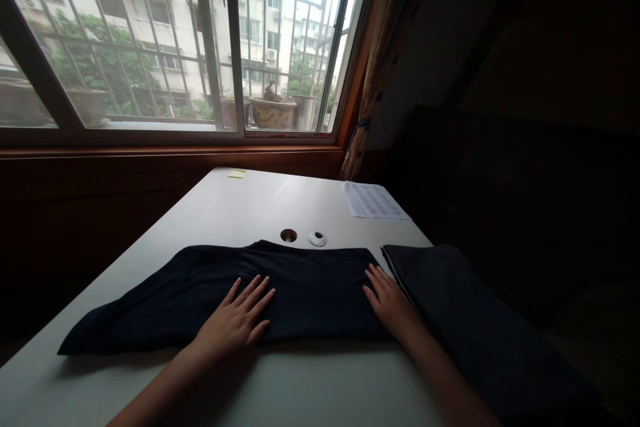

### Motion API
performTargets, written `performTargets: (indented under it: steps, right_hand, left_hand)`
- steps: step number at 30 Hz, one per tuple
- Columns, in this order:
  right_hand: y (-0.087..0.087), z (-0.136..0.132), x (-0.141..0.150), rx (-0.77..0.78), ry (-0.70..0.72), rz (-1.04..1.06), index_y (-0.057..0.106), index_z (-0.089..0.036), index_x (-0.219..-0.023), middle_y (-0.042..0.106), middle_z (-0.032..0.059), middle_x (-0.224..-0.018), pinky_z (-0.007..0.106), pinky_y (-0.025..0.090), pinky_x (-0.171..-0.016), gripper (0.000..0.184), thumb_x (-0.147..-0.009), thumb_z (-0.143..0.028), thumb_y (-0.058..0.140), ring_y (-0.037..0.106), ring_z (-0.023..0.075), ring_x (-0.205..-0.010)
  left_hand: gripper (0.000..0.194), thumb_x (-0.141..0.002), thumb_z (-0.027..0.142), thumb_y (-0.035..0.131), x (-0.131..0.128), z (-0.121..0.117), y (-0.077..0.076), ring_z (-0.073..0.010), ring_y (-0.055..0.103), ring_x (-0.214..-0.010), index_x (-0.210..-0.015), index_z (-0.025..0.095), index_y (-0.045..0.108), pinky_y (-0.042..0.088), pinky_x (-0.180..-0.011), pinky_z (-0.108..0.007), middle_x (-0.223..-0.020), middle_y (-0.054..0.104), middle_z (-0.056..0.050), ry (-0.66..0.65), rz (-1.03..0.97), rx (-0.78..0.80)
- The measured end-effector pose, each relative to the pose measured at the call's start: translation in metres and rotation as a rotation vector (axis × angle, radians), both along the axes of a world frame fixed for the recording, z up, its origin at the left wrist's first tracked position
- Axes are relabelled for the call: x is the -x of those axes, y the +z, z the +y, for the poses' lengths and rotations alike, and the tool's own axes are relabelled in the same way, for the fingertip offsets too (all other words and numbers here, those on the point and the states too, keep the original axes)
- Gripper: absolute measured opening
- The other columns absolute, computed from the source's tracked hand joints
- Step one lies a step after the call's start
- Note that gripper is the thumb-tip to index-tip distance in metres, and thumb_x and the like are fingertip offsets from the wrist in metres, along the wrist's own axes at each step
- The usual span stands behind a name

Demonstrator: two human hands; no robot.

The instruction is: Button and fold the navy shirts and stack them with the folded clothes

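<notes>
A dark navy garment (pixel 315 293) lies flat across the white table, folded into a wide strip; its kind cannot be made out. Its left part tapers to a point near the table's left side. My left hand (pixel 239 313) rests palm down on the middle of the cloth, fingers spread. On the garment's right end lies my right hand (pixel 389 300), also flat with its fingers stretched out. Just right of that hand is a second dark grey cloth (pixel 460 307), lying in layers along the table's right side.
The white table (pixel 280 200) stands before a barred window (pixel 175 40). Beyond the garment are a cable hole (pixel 289 235) and a round white cap (pixel 317 238). Printed sheets (pixel 374 201) lie at the back right, a yellow sticky note (pixel 237 174) at the back left. A tied curtain (pixel 367 93) hangs right.
</notes>
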State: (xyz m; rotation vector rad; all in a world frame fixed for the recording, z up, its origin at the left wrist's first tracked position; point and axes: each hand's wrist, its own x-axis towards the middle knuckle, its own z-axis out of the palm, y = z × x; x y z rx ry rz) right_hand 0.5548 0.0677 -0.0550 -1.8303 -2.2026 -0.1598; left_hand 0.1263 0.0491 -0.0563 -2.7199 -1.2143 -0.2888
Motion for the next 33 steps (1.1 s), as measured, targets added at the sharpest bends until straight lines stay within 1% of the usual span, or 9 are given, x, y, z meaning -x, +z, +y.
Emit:
performTargets:
  steps: [5,8,11,16,21,24,27,29,33]
  right_hand:
    - [0.004,-0.048,-0.002,-0.093,-0.083,0.037,0.07,-0.019,-0.121,0.067,0.0146,-0.124,0.047,0.047,-0.101,0.044,-0.098,-0.045,0.045,0.061,0.0323,-0.112]
    - [0.002,-0.081,-0.012,-0.065,-0.185,0.113,0.073,-0.02,-0.11,0.071,0.0149,-0.108,0.047,0.051,-0.089,0.041,-0.096,-0.048,0.046,0.066,0.0315,-0.095]
    - [-0.001,-0.106,-0.016,0.028,-0.276,0.261,0.07,-0.02,-0.115,0.072,0.0132,-0.111,0.04,0.055,-0.082,0.044,-0.098,-0.05,0.042,0.07,0.0286,-0.094]
    - [0.008,-0.12,-0.011,0.087,-0.445,0.564,0.068,-0.019,-0.121,0.073,0.0126,-0.115,0.04,0.056,-0.087,0.059,-0.091,-0.062,0.043,0.07,0.0302,-0.104]
    - [0.03,-0.126,0.002,0.289,-0.591,0.958,0.055,-0.018,-0.142,0.072,0.0052,-0.075,0.032,0.054,-0.054,0.079,-0.085,-0.072,0.047,0.069,0.0215,-0.057]
    - [0.04,-0.128,0.011,0.327,-0.618,1.272,0.045,-0.024,-0.149,0.075,0.0097,-0.101,0.029,0.055,-0.056,0.085,-0.079,-0.07,0.061,0.073,0.0213,-0.068]
    - [0.045,-0.124,0.021,0.277,-0.575,1.572,0.046,-0.03,-0.147,0.06,0.0115,-0.141,0.029,0.058,-0.061,0.084,-0.073,-0.058,0.076,0.076,0.0215,-0.078]
    - [0.045,-0.118,0.026,0.239,-0.537,1.694,0.051,-0.033,-0.142,0.055,0.0084,-0.146,0.028,0.059,-0.061,0.079,-0.071,-0.047,0.082,0.076,0.0205,-0.08]
    - [0.038,-0.104,0.028,0.201,-0.522,1.865,0.064,-0.032,-0.128,0.064,0.0029,-0.132,0.019,0.056,-0.054,0.061,-0.071,-0.031,0.084,0.075,0.015,-0.077]
  left_hand:
    - [0.06,-0.105,0.056,0.031,0.001,0.001,-0.002,-0.0252,0.031,-0.149,-0.159,0.033,0.019,0.007,-0.124,-0.045,-0.164,0.027,-0.003,-0.003,-0.008,-0.031]
    - [0.059,-0.105,0.054,0.033,0.001,0.001,-0.002,-0.0253,0.031,-0.149,-0.158,0.032,0.02,0.005,-0.124,-0.045,-0.163,0.029,-0.003,-0.012,-0.017,-0.051]
    - [0.058,-0.105,0.051,0.035,0.0,0.001,-0.002,-0.025,0.031,-0.149,-0.158,0.032,0.022,0.004,-0.124,-0.045,-0.162,0.031,-0.004,-0.017,-0.041,-0.079]
    - [0.058,-0.104,0.049,0.039,0.002,0.001,-0.001,-0.0251,0.032,-0.148,-0.158,0.03,0.026,0.006,-0.125,-0.046,-0.161,0.034,-0.005,-0.041,-0.079,-0.09]
    - [0.05,-0.103,0.04,0.047,0.004,-0.003,0.016,-0.0262,0.041,-0.144,-0.152,0.032,0.039,0.01,-0.125,-0.053,-0.155,0.045,-0.003,-0.173,-0.145,-0.007]
    - [0.047,-0.101,0.034,0.052,0.0,-0.01,0.026,-0.0246,0.049,-0.138,-0.148,0.03,0.047,0.019,-0.125,-0.051,-0.146,0.057,-0.003,-0.305,-0.197,0.079]
    - [0.048,-0.099,0.031,0.056,-0.008,-0.015,0.028,-0.0234,0.056,-0.132,-0.146,0.029,0.049,0.032,-0.122,-0.046,-0.14,0.062,-0.004,-0.393,-0.266,0.151]
    - [0.049,-0.098,0.029,0.057,-0.013,-0.017,0.027,-0.0228,0.057,-0.131,-0.146,0.028,0.049,0.037,-0.119,-0.043,-0.14,0.062,-0.005,-0.42,-0.294,0.192]
    - [0.048,-0.097,0.026,0.056,-0.014,-0.021,0.031,-0.0227,0.057,-0.131,-0.144,0.028,0.05,0.042,-0.116,-0.042,-0.141,0.061,-0.004,-0.413,-0.283,0.256]
